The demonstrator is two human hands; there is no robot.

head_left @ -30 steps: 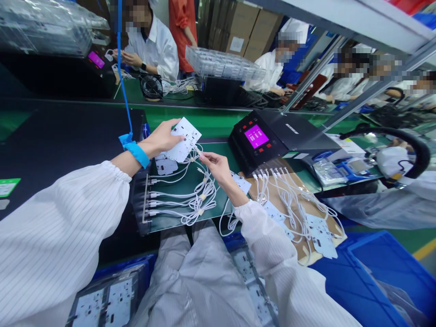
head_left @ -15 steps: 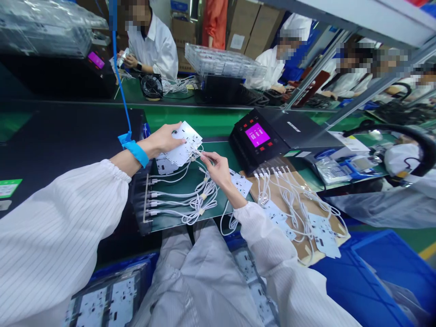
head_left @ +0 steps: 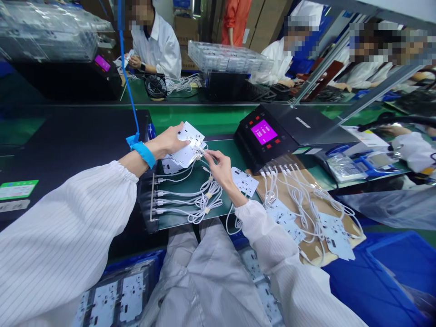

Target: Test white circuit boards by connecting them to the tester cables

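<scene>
My left hand (head_left: 173, 141) grips white circuit boards (head_left: 191, 135), thumb on top, with a blue strap (head_left: 143, 153) around that wrist. At the boards' right edge, my right hand (head_left: 220, 167) pinches a white cable plug (head_left: 201, 149). Whether the plug sits fully in a socket I cannot tell. Below my hands, bundled white cables (head_left: 207, 200) run from a row of ports on the black box (head_left: 148, 204) at the left. Another white board (head_left: 244, 180) lies on the green bench, right of my right hand.
A black tester with a magenta screen (head_left: 264, 132) stands beyond my right hand. Cables and boards rest on brown cardboard (head_left: 308, 181). A blue bin (head_left: 395, 259) is at lower right. Boards in trays (head_left: 112, 299) lie beside my legs. Co-workers in white sit across the bench.
The whole view has shifted slightly, so things appear farther right. My hands keep the same hold on the boards and the plug at their edge.
</scene>
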